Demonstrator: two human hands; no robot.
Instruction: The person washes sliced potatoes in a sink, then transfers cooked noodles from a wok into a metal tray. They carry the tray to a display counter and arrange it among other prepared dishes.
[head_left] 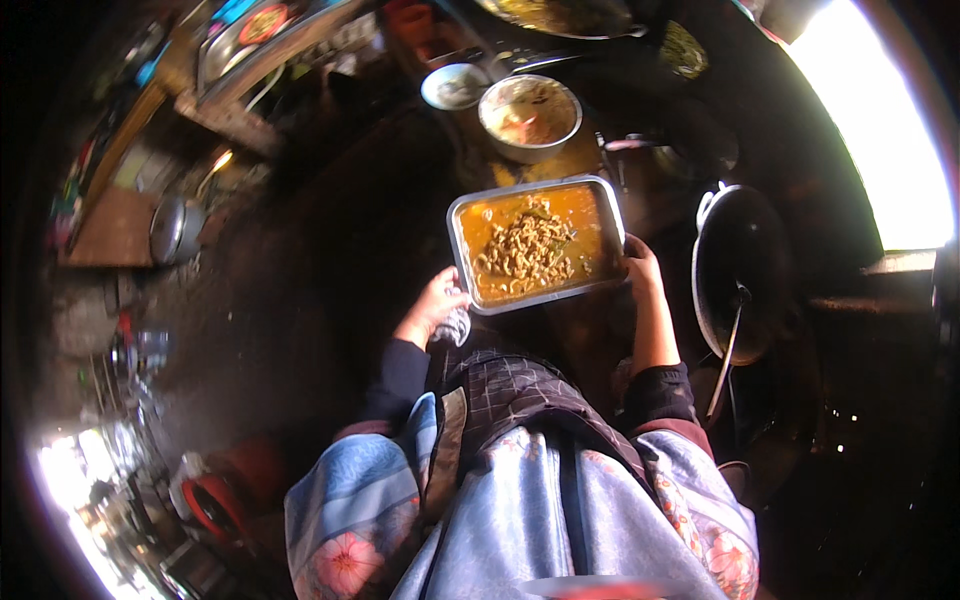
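A rectangular metal tray [606, 290] is held up in front of me by both hands. Orange-brown sauce fills it, with a heap of small brown food pieces [525, 250] in the middle. My left hand [437, 302] grips the tray's near left corner, and a striped cloth [455, 325] is bunched beneath those fingers. On the opposite side my right hand [641, 266] is closed around the right edge; its fingertips are partly hidden by the rim. Just beyond the tray stands a round metal bowl [530, 148] with food residue and a reddish thing inside.
To the right sits a big dark wok [712, 260] with a long-handled utensil [728, 355] resting in it. A pale bowl [455, 87] and a wide pan [560, 15] lie farther off. A lidded pot [177, 230] stands at the left; a bright opening [880, 120] is at the right.
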